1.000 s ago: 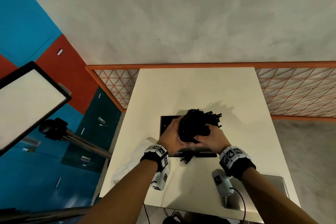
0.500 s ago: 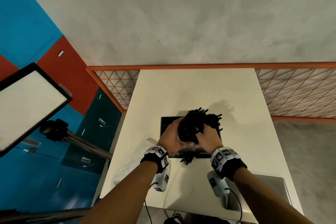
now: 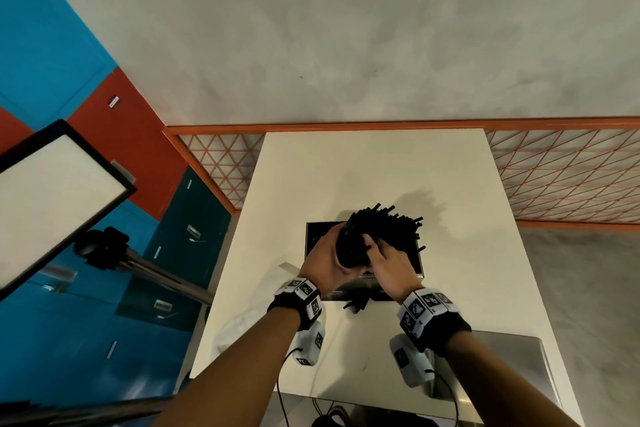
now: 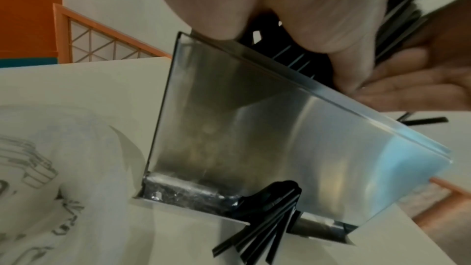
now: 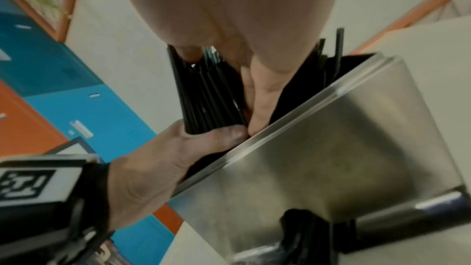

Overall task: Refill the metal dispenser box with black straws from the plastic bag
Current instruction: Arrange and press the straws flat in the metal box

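Note:
The open-topped metal dispenser box (image 3: 417, 262) stands mid-table, its shiny front wall (image 4: 254, 138) facing me. Over its opening, both hands hold a thick bundle of black straws (image 3: 377, 230), lower ends inside the box, tops fanned out to the far right. My left hand (image 3: 329, 256) wraps the bundle's left side, thumb (image 5: 219, 131) at the box rim. My right hand (image 3: 384, 258) grips it from the right, fingers (image 5: 260, 96) pushed among the straws (image 5: 209, 92). A few straws (image 4: 267, 221) poke from the bottom slot. The crumpled plastic bag (image 3: 242, 319) lies left of the box.
A flat metal lid (image 3: 509, 360) lies at the table's near right corner. An orange mesh railing (image 3: 554, 180) runs behind the white table (image 3: 374, 166). A light panel on a tripod (image 3: 52, 198) stands to the left, off the table.
The straw bundle has tipped more upright and sunk lower into the box. My right hand has shifted left and forward, closer to my left hand.

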A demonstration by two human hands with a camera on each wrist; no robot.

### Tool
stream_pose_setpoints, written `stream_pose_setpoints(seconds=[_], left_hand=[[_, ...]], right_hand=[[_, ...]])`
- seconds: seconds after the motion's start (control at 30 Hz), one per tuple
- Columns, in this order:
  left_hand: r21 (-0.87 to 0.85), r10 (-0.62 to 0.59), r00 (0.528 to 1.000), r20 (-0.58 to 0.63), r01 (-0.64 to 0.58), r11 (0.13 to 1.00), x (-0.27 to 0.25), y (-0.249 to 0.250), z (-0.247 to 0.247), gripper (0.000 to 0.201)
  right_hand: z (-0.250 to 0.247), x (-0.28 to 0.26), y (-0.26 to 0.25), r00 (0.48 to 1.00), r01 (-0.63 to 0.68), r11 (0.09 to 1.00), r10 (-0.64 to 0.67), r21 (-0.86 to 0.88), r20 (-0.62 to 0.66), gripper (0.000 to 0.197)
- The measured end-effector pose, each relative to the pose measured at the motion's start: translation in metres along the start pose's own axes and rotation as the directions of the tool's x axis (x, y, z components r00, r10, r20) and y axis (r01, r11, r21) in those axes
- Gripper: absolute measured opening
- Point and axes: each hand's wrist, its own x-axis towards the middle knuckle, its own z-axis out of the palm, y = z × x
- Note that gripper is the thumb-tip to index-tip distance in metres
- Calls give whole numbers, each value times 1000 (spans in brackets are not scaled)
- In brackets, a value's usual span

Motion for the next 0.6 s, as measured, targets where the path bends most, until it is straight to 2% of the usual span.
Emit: stream_pose_setpoints(seconds=[0.07,0.17,0.3,0.43,0.5,0.6], left_hand=[[-8,-47,999,-18,47,999,1,-2,0,77],[-1,-73,997,-19,73,997,2,-4,0,70],[18,-82,997,5,82,996,4,-5,0,69],[43,-72,997,18,71,997,3,-5,0,68],[57,-65,998,22,64,996,3,-4,-1,68],[75,-51,998,22,49,996,4,-5,-1,67]], right_hand=[[-8,-1,9,1000,18,997,-17,-74,21,55],[-22,-2,16,997,71,967,-74,-245,-2,40],[-41,3,24,985,117,927,-154,-355,-77,26],[-55,12,40,932,151,899,-269,-411,-245,16],[-61,16,43,916,109,867,-278,-486,-290,28],[-60,24,46,970,34,835,-161,-548,-185,68]])
